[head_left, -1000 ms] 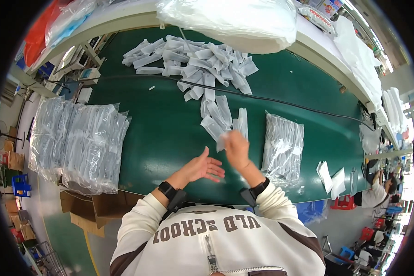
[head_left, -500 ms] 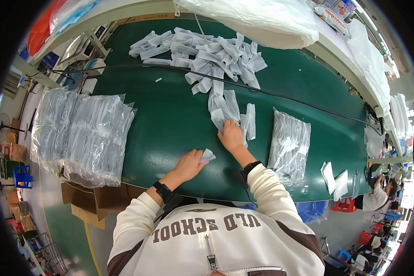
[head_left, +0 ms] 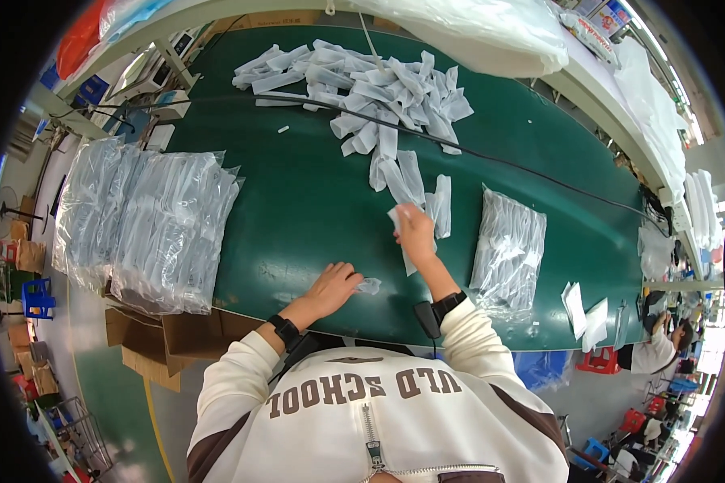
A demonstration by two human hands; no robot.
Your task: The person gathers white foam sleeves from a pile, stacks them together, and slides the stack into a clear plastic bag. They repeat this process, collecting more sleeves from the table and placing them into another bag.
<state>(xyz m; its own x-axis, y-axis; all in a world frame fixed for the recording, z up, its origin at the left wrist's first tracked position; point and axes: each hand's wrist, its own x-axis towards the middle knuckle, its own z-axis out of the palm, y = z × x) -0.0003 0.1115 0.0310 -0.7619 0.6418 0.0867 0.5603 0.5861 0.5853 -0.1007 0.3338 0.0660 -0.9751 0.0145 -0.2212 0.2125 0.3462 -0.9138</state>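
My left hand (head_left: 335, 286) rests on the green table (head_left: 298, 209) near its front edge, fingers closed around a small crumpled white piece (head_left: 369, 285). My right hand (head_left: 415, 231) reaches further out and lies on a long white packet (head_left: 401, 229) at the near end of a row of such packets. A big loose heap of the same white packets (head_left: 370, 84) spreads across the far side of the table. A clear bag stuffed with packets (head_left: 507, 249) lies just right of my right hand.
Stacks of filled clear bags (head_left: 145, 217) cover the table's left end. A black cable (head_left: 491, 157) runs across the table. Loose white sheets (head_left: 584, 310) lie at the front right. A large plastic bag (head_left: 483, 32) sits beyond. Another person (head_left: 656, 346) sits at far right. Cardboard boxes (head_left: 161, 338) stand below left.
My right hand has stretched forward onto the packet row. My left hand stayed near the front edge and closed on the small white piece.
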